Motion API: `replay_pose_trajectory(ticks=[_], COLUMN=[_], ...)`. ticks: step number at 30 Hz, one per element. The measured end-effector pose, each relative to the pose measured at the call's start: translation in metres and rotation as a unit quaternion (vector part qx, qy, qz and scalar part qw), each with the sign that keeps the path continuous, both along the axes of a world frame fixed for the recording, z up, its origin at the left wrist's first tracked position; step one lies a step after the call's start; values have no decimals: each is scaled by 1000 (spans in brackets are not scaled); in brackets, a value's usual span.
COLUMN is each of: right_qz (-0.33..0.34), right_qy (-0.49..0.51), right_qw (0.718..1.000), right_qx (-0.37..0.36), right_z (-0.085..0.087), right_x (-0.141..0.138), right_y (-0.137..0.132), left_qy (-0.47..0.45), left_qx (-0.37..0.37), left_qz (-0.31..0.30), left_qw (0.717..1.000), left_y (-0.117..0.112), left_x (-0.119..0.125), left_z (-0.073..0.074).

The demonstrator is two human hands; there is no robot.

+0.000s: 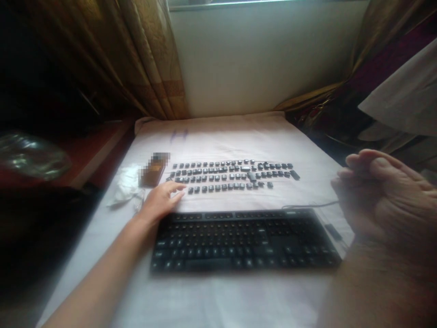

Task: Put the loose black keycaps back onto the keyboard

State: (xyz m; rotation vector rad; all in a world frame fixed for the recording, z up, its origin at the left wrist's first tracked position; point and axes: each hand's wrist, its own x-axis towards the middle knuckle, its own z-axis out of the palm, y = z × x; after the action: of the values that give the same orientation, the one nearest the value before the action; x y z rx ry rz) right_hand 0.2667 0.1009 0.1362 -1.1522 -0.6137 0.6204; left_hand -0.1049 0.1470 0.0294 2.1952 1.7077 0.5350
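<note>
Head view, keyboard (244, 241) on white cloth (218, 296), curtains (155, 59)

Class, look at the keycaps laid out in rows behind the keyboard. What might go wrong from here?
The left hand is right at the row ends, so a brush could scatter the keycaps. The cable lies loose behind the keyboard; snagging it might shift the keyboard.
</note>
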Motion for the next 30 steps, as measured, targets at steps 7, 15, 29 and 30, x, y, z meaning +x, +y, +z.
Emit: replay_pose_trajectory(ticks=[7,15,29,30], right_qz=[33,70,155,192], right_qy=[-42,-54,-145,-191], right_qw=[998,995,977,962], right_qx=[42,43,11,-8], right_z=[1,2,-7,-8], right_x=[0,-10,-32,-38], right_y=[5,7,6,6], left_qy=[47,57,-67,-78], left_qx=[-35,-34,-4,1], left_qz=[-11,-10,36,40], left_qw=[998,998,997,996], left_y=[20,19,-23,-34], left_x=[14,16,17,18], left_z=[-9,-12,4,7])
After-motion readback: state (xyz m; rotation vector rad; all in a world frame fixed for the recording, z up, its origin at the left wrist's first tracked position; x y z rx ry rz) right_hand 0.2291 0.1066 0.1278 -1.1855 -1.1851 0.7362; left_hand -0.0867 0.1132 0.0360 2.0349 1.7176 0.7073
